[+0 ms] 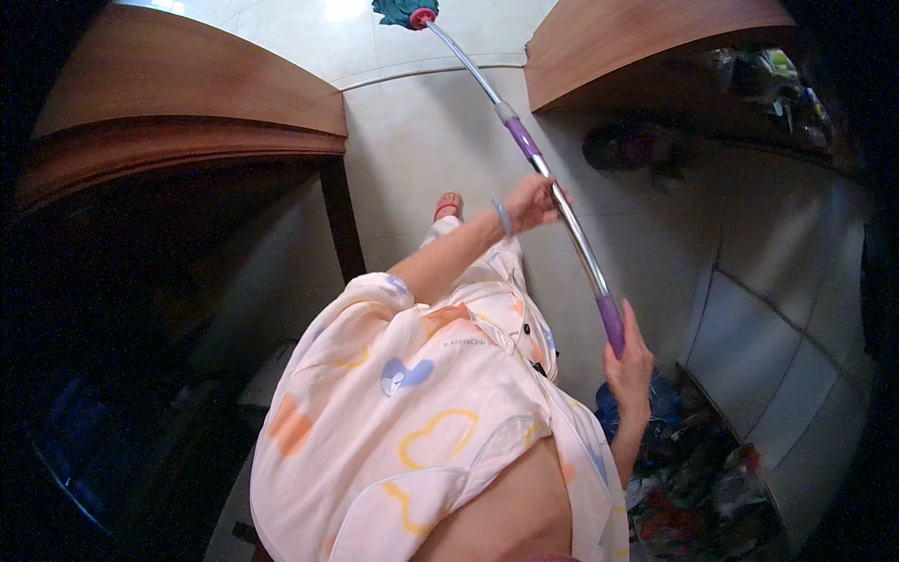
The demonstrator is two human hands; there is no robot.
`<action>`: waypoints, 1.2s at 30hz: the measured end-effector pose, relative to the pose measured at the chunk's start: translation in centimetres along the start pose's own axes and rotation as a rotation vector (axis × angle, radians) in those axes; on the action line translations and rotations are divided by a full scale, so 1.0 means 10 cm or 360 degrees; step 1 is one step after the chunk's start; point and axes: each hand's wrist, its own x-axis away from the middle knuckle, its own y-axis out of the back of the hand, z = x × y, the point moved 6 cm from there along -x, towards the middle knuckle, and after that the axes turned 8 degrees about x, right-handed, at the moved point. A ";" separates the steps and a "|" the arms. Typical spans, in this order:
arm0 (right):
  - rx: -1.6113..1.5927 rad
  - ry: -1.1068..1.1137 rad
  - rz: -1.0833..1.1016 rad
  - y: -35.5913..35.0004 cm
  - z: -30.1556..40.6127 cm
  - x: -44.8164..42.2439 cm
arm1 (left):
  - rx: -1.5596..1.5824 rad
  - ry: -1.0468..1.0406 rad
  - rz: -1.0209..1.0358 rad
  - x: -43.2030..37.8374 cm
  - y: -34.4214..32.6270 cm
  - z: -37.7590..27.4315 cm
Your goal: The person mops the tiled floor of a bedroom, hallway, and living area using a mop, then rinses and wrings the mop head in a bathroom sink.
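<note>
A mop with a shiny metal pole [581,242] slants across the view from the upper middle down to the right. My left hand [532,204] is wrapped around the bare metal, just below the upper purple sleeve [523,140]. At the near end, my right hand [630,369] holds the purple end grip [609,323], its fingers lying along the grip's side. The dark green mop head [399,12] rests on the bright tiled floor at the top edge, joined to the pole by a red collar [423,18]. It is partly cut off by the frame.
Brown wooden panels stand to the left [211,77] and right [632,42], with a floor strip [428,69] between them. A dark post [340,218] is at left. Mixed items, hard to make out, lie in a dim heap [695,485] at lower right.
</note>
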 end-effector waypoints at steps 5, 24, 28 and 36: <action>0.0245 -0.0408 -0.0029 1.04 -0.07 0.30 | -0.0103 0.0246 -0.0079 -0.22 -0.65 0.28; 0.0602 -0.0148 -0.0017 0.81 0.33 -0.22 | 0.0350 0.0476 -0.0556 -0.94 0.40 0.84; 0.0528 0.0016 -0.0072 0.51 0.43 -0.43 | 0.0400 0.0193 -0.0574 -0.82 0.55 0.29; 0.0486 0.0201 -0.0152 0.75 0.51 -0.47 | 0.0496 -0.0186 -0.0327 -0.46 0.02 -0.29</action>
